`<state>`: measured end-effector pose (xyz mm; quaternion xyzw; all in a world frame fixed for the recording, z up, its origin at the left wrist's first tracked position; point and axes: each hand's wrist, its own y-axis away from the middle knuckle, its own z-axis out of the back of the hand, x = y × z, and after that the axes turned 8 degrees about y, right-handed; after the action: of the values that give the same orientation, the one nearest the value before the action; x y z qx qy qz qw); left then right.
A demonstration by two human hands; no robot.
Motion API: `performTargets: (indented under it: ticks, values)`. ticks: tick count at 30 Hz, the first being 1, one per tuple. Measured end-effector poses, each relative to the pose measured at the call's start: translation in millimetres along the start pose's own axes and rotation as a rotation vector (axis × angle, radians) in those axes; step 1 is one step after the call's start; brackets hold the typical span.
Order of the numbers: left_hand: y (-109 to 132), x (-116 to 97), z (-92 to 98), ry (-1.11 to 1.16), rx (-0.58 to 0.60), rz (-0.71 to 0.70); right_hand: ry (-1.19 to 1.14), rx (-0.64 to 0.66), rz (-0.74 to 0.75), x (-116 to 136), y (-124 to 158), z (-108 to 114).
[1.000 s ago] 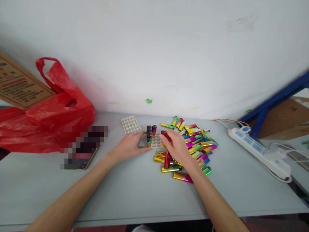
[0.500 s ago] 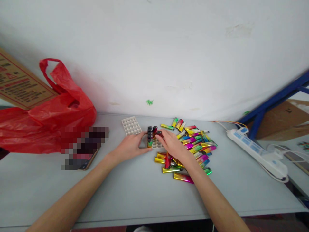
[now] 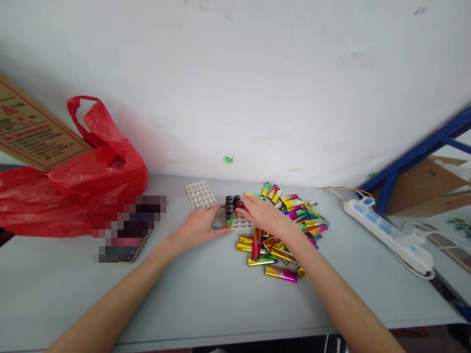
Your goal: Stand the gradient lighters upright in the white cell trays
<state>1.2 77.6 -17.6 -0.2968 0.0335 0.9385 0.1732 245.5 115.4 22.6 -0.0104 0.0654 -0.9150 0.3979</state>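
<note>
A pale tray with round cells (image 3: pixel 243 222) lies in front of me, a row of upright lighters (image 3: pixel 229 212) with black tops standing along its left side. My left hand (image 3: pixel 202 225) grips this side, thumb at the near end and fingers at the far end of the row. My right hand (image 3: pixel 263 213) reaches over the tray from the right, its fingers pinching a dark-topped lighter (image 3: pixel 240 204) beside the row. That lighter's lower part is hidden. Under and around my right forearm spreads a pile of shiny multicoloured lighters (image 3: pixel 281 273), partly covered by the arm.
A second pale tray (image 3: pixel 200 194) lies behind my left hand. To the left are a phone (image 3: pixel 134 230), partly pixelated, a red plastic bag (image 3: pixel 99 171) and a cardboard box (image 3: pixel 40 132). A white power strip (image 3: pixel 388 238) with cables lies right, near a blue metal frame (image 3: pixel 390 191).
My right hand has lowered the lighter, which was tilted, closer against the standing row. My right forearm has shifted slightly right. The left hand keeps its grip. The camera view has shifted a little.
</note>
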Motion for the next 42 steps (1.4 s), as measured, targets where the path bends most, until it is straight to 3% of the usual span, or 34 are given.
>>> performTargets:
  ticks: [6,9,18,22,27,31,35,42]
  values:
    - [1,-2,1.5,0.004,0.004,-0.001,0.087,0.127,-0.085,4,-6,16]
    - [1,-1,1.3,0.014,-0.003,-0.004,0.070,0.124,-0.043,6,-4,18]
    - [1,-1,2.2,0.017,0.015,0.024,-0.065,0.117,0.003,-17,0,9]
    - [1,-1,3.0,0.015,0.026,0.025,-0.104,0.091,-0.018,-14,-6,6]
    - [0,-3,3.4,-0.006,0.040,0.050,-0.067,0.175,-0.067,-14,-12,5]
    - [0,-1,1.6,0.007,0.039,0.056,-0.182,0.082,-0.095,-40,-5,1]
    - [0,0,1.1,0.022,0.031,0.049,-0.076,-0.017,-0.280,-66,3,-16]
    - [0,-3,3.3,0.018,0.031,0.052,-0.068,-0.028,-0.328,-69,3,-37]
